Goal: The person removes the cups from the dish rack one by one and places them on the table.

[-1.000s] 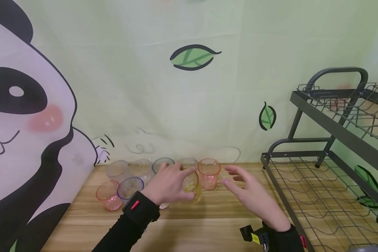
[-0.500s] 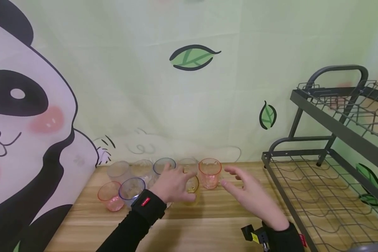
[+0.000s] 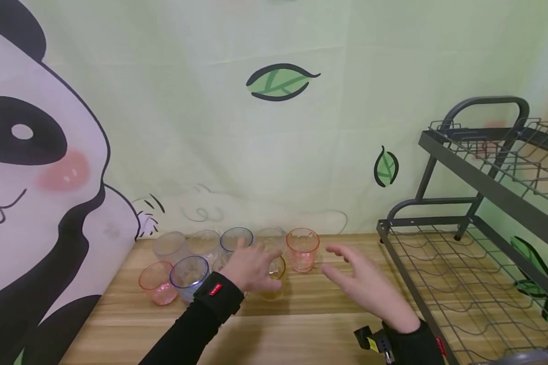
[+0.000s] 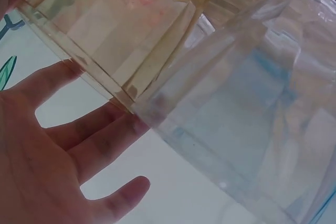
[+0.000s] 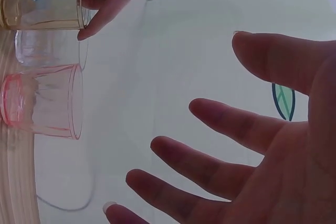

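My left hand (image 3: 253, 268) holds a yellow-tinted clear cup (image 5: 47, 11) near its rim, with the thumb on one side and the fingers at the other. In the left wrist view the fingertips (image 4: 123, 111) lie right at that rim, beside a larger-looking clear cup (image 4: 236, 108). The yellow cup is upright, its base close to the table. To its right stands a pink cup with a red rim (image 3: 303, 251). My right hand (image 3: 365, 284) hovers right of the pink cup, fingers spread and holding nothing.
Left of the hands stand a pink cup (image 3: 159, 284), a blue-rimmed cup (image 3: 189, 276) and several clear ones, partly hidden by my left hand. A dark two-tier wire rack (image 3: 466, 274) occupies the right side of the wooden table (image 3: 301, 329). A printed cloth (image 3: 187, 126) hangs behind.
The yellow cup has shifted slightly left and nearer to me, and appears lower. My left wrist has moved a little to the right; the right hand stays almost where it was.
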{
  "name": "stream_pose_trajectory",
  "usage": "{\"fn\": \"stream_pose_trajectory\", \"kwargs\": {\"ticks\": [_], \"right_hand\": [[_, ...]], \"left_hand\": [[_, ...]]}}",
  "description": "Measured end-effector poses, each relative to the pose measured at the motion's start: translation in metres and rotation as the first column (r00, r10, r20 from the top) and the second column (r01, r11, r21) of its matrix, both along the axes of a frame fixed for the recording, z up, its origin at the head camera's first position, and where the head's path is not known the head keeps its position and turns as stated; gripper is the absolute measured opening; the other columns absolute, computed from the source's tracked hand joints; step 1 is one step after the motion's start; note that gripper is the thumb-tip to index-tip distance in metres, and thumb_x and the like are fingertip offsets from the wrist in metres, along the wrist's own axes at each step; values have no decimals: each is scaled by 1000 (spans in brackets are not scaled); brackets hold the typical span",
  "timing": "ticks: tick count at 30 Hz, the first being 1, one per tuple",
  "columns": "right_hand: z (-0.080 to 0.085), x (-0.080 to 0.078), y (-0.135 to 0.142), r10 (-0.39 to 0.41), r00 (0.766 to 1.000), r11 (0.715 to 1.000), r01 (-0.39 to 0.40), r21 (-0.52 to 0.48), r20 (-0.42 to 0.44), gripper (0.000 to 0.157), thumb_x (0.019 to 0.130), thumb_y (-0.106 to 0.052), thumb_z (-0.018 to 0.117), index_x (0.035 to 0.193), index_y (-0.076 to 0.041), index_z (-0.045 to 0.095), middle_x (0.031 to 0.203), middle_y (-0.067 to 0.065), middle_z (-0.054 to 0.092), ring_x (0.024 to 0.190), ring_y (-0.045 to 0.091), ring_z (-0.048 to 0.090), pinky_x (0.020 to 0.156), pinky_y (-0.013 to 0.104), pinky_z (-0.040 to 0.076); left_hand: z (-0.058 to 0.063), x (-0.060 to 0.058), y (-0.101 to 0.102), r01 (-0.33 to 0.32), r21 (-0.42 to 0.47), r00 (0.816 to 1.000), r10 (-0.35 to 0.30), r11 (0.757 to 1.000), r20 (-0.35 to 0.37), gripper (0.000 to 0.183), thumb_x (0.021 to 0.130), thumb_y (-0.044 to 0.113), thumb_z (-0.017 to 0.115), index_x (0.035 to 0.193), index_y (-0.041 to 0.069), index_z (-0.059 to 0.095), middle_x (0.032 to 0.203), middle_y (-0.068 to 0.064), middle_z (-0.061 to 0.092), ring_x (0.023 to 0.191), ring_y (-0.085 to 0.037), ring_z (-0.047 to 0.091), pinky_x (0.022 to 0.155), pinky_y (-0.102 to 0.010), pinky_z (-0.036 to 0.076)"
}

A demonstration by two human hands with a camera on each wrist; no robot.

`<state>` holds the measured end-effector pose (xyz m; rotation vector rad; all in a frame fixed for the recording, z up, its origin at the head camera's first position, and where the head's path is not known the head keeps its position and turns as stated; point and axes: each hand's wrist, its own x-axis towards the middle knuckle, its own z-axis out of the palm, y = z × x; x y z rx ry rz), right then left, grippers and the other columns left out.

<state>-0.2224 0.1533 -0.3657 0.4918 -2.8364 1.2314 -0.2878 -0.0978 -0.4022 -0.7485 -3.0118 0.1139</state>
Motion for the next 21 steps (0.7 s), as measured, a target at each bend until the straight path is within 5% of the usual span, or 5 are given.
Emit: {"fn": "stream_pose_trajectory", "kwargs": {"ticks": [21], "right_hand": [[-8,3,5,-12,1000,998,11,57,20,60,95,-52,58,140,-13,52,143,12,49,132,35,43,103,60,35]], "left_hand": [[2,4,6,-57,-32,998,57,998,14,74,83,64,63,145,27,49,125,-9,64,114,-31,58,96,-64,32]]}}
